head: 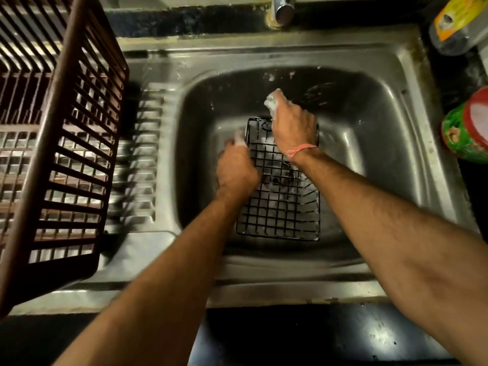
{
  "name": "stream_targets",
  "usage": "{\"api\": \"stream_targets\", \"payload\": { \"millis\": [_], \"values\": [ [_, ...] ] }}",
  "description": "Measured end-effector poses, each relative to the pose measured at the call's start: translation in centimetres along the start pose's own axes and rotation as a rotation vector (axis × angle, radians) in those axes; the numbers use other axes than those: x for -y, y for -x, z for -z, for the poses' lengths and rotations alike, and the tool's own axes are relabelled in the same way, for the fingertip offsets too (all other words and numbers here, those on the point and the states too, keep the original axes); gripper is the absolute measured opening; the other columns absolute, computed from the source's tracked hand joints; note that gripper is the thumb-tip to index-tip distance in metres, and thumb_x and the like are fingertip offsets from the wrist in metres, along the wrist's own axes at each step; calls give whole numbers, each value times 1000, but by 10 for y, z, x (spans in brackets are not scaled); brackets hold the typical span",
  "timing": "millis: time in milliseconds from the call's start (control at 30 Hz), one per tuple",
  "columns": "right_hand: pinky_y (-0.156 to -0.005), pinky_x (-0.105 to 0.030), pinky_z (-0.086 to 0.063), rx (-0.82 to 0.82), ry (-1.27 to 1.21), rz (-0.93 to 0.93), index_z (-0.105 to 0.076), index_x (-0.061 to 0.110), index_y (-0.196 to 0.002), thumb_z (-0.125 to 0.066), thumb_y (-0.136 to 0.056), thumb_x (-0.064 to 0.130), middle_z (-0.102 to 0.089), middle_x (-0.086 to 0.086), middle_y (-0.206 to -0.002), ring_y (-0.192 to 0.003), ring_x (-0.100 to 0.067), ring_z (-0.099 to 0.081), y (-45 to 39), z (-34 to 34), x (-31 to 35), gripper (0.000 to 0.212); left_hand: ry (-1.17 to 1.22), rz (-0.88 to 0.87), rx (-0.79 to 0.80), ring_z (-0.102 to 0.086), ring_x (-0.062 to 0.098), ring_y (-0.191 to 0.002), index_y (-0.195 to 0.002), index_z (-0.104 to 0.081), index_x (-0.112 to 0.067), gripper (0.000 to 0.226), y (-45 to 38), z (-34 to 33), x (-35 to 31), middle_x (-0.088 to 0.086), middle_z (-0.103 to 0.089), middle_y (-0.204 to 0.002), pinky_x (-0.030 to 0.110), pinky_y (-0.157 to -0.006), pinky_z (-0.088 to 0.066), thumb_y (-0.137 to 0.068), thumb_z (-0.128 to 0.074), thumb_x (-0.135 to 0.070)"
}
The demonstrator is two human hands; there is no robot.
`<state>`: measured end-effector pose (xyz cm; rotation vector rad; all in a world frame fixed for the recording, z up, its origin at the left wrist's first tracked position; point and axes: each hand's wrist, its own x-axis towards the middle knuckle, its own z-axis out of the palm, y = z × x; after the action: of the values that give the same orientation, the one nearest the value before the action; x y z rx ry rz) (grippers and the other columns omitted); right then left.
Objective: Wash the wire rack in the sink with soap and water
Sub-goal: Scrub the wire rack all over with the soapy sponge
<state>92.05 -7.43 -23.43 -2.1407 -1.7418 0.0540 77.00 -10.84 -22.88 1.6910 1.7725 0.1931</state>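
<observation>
Black wire grid rack [280, 204] lying in the stainless steel sink basin [369, 143], left hand [236, 167] gripping its left edge, right hand [290, 125] clutching a sudsy scrubber [272, 101] above its far end

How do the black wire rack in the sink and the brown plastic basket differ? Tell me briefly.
The wire rack is black with thin wires in a square grid; the plastic basket is brown with thick flat slats. The rack lies inside the sink basin, soapy, with both hands on it; the basket stands on the drainboard, untouched. The basket looks far bigger. Both are open lattices.
</observation>
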Motion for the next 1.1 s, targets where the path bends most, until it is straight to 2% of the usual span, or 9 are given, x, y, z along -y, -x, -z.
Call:
{"api": "stream_targets", "payload": {
  "millis": [167,300,367,500,633,833,933,1000,1100],
  "values": [
    [-58,-33,-36,-46,35,-80,-63,20,-105,-32,-110,54,-73,-10,-82,-74,-35,-70,-8,-6,2,46,-106,-57,6,-66,28,-117,-163,-27,-22,93,19,-9,17,3,-60,-132,43,-99,-60,-88,-74,7],
    [-57,-31,-44,-122,-245,-248,-63,18,-103,-46,-108,46,-73,-4,-86,-76,-22,-71,-18,-8,16,33,-51,-26,-3,-65,30,-123,-167,-24,-25,97,18,-9,15,3,-60,-138,46,-105,-57,-89,-70,8],
    [-54,-33,-51,-156,-467,-354,-62,22,-88,-52,-102,52,-70,4,-77,-67,-14,-68,-28,-6,28,34,-38,-23,3,-65,31,-125,-167,-24,-26,98,19,-9,15,3,-59,-141,48,-106,-57,-88,-71,8],
    [-45,-23,-31,-186,-676,-474,-43,21,-49,-41,-108,54,-47,10,-43,-41,-4,-45,-30,4,50,67,0,-14,10,-64,31,-127,-166,-25,-27,100,18,-11,16,3,-59,-143,50,-107,-57,-86,-77,3],
    [-46,-27,-27,-91,-760,-437,-41,21,-45,-44,-109,45,-41,13,-39,-38,-4,-38,-21,7,46,68,45,8,16,-64,29,-126,-165,-27,-29,99,16,-9,19,3,-62,-138,47,-105,-58,-85,-76,4],
    [-49,-28,-37,251,-428,-248,-62,15,-65,-38,-109,50,-63,-4,-61,-51,-16,-57,16,-5,19,61,6,4,3,-65,30,-124,-165,-28,-30,97,18,-7,18,3,-64,-135,46,-104,-57,-87,-76,2],
    [-76,-37,-54,483,-37,23,-66,16,-109,-17,-105,57,-68,-9,-95,-87,-26,-68,34,-10,9,65,-17,-26,-9,-66,31,-124,-163,-30,-27,94,19,-8,14,3,-63,-138,50,-103,-58,-87,-77,0],
    [-105,-55,-44,575,86,67,-51,18,-138,-21,-106,53,-57,-17,-135,-125,-37,-54,43,-11,11,56,-3,-42,-24,-67,31,-122,-157,-36,-26,85,19,-9,13,2,-64,-136,51,-102,-58,-87,-78,-2],
    [-121,-65,-24,637,86,110,-17,21,-163,-50,-103,32,-22,-21,-165,-150,-45,-24,62,-12,8,68,18,-55,-26,-68,31,-120,-150,-40,-26,77,19,-10,13,1,-65,-134,52,-103,-57,-87,-81,-11]
  ]
}}
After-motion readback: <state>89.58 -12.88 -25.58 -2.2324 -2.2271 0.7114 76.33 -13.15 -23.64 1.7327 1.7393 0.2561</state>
